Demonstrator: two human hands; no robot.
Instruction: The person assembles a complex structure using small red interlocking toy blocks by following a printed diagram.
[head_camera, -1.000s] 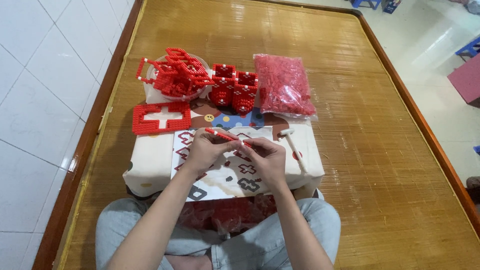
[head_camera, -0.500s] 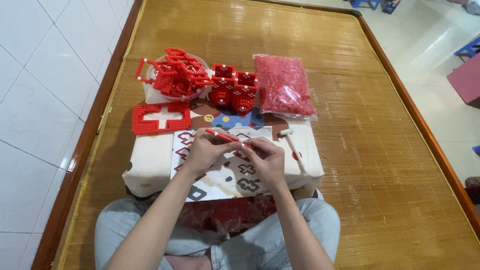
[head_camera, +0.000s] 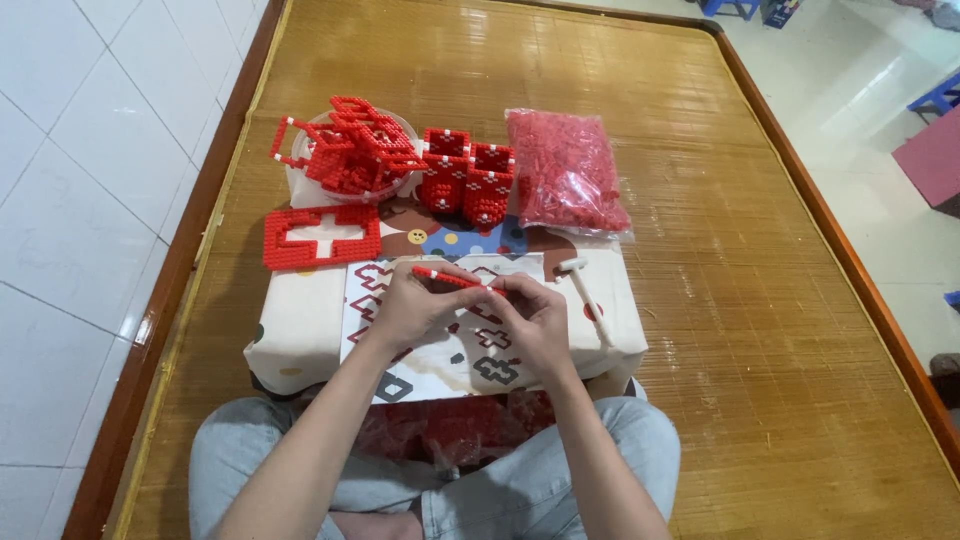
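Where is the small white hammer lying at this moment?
In the head view, the small white hammer lies on the cushion, just right of the right hand.

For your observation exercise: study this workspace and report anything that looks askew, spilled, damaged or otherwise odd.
Nothing is spilled or visibly broken. The one untidy spot is the white bowl at the back left: red lattice pieces are heaped in it at tilted angles, overhanging its rim. The flat red frame, two upright red boxes and closed bag of red pieces sit neatly.

Clear plastic bag of red beads (head_camera: 567, 172) on mat, printed pattern sheet (head_camera: 440, 340) under hands
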